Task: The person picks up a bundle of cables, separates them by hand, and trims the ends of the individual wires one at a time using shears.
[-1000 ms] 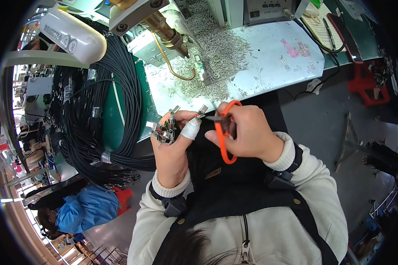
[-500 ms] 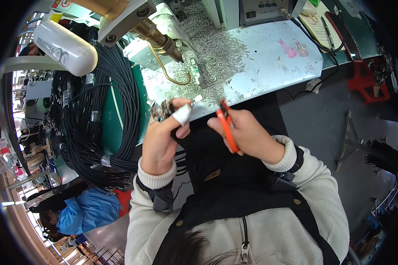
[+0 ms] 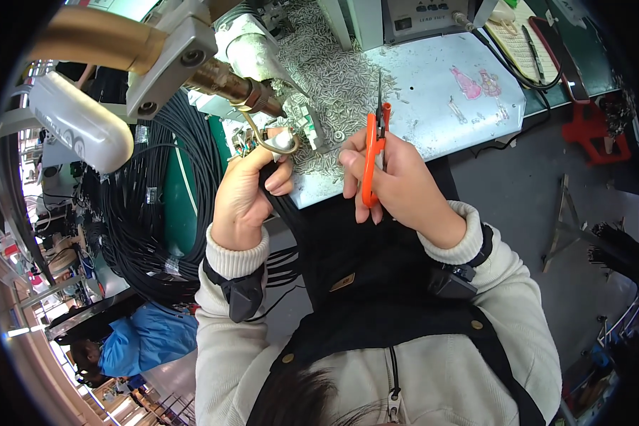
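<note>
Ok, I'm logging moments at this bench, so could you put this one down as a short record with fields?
Left hand: curled around small parts, close to the machine's nozzle
Left thumb: wrapped in white
Right hand: holds orange-handled scissors, blades pointing away from the person
Tabletop: pale, partly covered by loose metal bits
Left side: coiled black cables
Far right: notebook, pen
Background: co-worker in blue, lower left
</note>
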`<act>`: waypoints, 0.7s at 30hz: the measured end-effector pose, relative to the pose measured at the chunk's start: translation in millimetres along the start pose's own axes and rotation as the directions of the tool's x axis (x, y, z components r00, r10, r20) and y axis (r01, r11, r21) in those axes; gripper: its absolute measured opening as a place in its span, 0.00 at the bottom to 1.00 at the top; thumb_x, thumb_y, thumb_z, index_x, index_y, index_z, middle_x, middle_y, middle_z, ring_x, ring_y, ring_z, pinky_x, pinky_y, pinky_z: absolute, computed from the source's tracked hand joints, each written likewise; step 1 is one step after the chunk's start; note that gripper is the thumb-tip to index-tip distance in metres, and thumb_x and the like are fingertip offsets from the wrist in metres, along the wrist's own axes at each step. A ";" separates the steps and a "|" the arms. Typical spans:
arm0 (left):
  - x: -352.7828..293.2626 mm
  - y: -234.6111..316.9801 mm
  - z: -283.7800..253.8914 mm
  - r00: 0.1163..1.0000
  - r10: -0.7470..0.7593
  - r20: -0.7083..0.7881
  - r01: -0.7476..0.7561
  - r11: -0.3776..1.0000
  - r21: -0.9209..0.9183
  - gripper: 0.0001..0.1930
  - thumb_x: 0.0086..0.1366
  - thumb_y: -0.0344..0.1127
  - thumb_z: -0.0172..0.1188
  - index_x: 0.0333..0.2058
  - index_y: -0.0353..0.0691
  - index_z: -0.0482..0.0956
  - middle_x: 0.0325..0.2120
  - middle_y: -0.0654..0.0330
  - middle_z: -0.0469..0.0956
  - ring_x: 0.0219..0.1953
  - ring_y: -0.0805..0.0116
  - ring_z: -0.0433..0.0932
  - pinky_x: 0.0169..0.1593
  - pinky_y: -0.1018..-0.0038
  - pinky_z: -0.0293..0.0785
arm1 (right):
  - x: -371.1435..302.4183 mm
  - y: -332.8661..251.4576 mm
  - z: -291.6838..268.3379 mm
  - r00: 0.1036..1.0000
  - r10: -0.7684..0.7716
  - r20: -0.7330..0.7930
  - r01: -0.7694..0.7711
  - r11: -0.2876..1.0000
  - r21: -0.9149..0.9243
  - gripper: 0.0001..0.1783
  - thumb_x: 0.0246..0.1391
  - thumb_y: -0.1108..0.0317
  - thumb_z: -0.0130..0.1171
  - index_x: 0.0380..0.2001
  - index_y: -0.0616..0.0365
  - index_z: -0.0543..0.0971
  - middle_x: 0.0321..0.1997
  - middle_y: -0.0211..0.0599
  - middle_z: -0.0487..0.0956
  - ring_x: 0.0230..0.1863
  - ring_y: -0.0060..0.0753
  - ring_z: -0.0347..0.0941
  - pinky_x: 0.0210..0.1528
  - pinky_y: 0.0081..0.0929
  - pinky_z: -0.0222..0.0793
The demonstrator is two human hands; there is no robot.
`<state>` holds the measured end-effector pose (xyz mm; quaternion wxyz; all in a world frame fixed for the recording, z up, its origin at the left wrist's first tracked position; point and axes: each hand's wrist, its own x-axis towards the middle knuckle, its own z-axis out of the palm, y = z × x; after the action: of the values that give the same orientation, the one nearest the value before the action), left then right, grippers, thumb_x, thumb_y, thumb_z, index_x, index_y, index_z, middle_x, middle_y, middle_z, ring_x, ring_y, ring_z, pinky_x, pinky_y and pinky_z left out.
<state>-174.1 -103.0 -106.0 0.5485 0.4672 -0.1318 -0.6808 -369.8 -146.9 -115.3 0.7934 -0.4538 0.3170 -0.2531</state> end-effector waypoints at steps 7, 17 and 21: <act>3.3 -0.2 2.6 1.000 0.001 0.012 -0.001 0.999 0.037 0.10 0.55 0.30 0.54 0.36 0.34 0.70 0.20 0.63 0.67 0.12 0.79 0.58 0.16 0.83 0.53 | 21.7 -4.4 3.7 0.987 -0.138 -0.080 0.132 0.988 -0.080 0.11 0.54 0.64 0.49 0.31 0.62 0.66 0.16 0.31 0.70 0.10 0.19 0.67 0.07 0.11 0.56; 8.4 4.0 0.4 0.999 -0.008 0.038 0.007 0.999 0.047 0.12 0.55 0.34 0.56 0.36 0.34 0.70 0.19 0.63 0.67 0.13 0.79 0.58 0.17 0.82 0.55 | 42.0 -19.3 6.5 0.997 -0.064 -0.035 0.055 0.975 -0.215 0.11 0.53 0.64 0.49 0.30 0.62 0.66 0.12 0.26 0.66 0.10 0.17 0.65 0.08 0.13 0.55; 8.7 5.8 0.9 0.999 -0.002 0.033 -0.001 0.996 0.087 0.13 0.55 0.34 0.57 0.36 0.33 0.69 0.19 0.63 0.67 0.13 0.80 0.58 0.17 0.83 0.54 | 43.8 -14.0 7.7 0.994 -0.100 -0.038 0.093 0.983 -0.157 0.10 0.53 0.65 0.50 0.29 0.62 0.66 0.12 0.27 0.66 0.09 0.17 0.64 0.10 0.15 0.56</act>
<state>-170.8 -113.0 -105.8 0.5253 0.4795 -0.1702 -0.6820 -336.4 -179.1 -111.9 0.7351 -0.5230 0.3314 -0.2763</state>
